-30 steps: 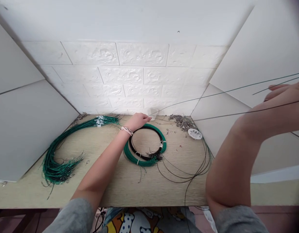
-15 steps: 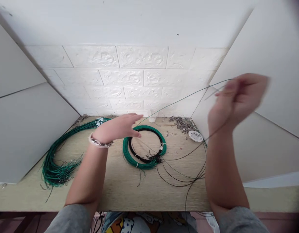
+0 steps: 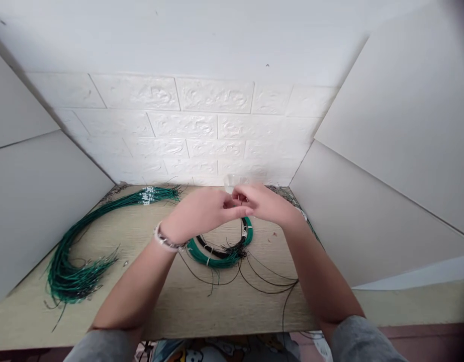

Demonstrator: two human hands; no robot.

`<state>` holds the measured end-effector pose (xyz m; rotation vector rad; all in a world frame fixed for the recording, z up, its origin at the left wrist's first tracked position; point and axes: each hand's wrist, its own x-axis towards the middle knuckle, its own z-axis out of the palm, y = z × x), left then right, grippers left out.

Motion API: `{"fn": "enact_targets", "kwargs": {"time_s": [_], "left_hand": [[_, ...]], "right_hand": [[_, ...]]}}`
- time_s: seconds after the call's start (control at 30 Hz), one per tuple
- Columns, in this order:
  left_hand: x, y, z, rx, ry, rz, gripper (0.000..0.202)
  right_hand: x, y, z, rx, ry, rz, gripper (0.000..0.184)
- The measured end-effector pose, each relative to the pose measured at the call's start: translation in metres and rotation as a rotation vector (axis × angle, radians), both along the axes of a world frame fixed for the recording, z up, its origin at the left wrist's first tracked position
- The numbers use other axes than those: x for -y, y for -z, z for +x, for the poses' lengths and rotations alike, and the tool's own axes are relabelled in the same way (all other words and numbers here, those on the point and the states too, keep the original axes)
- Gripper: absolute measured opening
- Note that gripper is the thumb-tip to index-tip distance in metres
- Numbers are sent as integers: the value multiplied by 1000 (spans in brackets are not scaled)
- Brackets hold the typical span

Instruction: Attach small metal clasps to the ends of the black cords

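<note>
My left hand (image 3: 203,213), with a bracelet at the wrist, and my right hand (image 3: 267,205) meet fingertip to fingertip over the far side of a ring-shaped coil of green and black cords (image 3: 216,262). Both are closed in a pinch. A thin cord (image 3: 242,200) shows faintly between the fingers; most of what they hold is hidden. From under my left wrist a dark loose strand (image 3: 201,279) curves down to the coil. White ties bind the coil, and its loose ends bunch at the lower right.
A thick bundle of green cords (image 3: 66,251) bends along the table's left side, with white tags (image 3: 148,195) near its far end. A clear cup (image 3: 228,182) stands by the brick-patterned wall (image 3: 201,125). Black cords (image 3: 284,290) trail over the front edge. White panels (image 3: 386,211) flank the table (image 3: 201,311).
My right hand has come from the upper right, where it held a green cord stretched out, down to my left hand. The fingers of my left hand have closed. The view has shifted slightly.
</note>
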<state>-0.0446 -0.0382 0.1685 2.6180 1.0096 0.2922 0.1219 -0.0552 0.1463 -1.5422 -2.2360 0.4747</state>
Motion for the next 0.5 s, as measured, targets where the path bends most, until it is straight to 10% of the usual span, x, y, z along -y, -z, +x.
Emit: {"fn": "enact_targets", "kwargs": {"time_s": [0.2, 0.5], "left_hand": [[-37, 28, 9, 22, 236, -154, 23], [-45, 18, -11, 54, 187, -554, 11]], "right_hand": [[-1, 2, 5, -20, 61, -223, 7], [-6, 1, 36, -122, 111, -252, 13]]}}
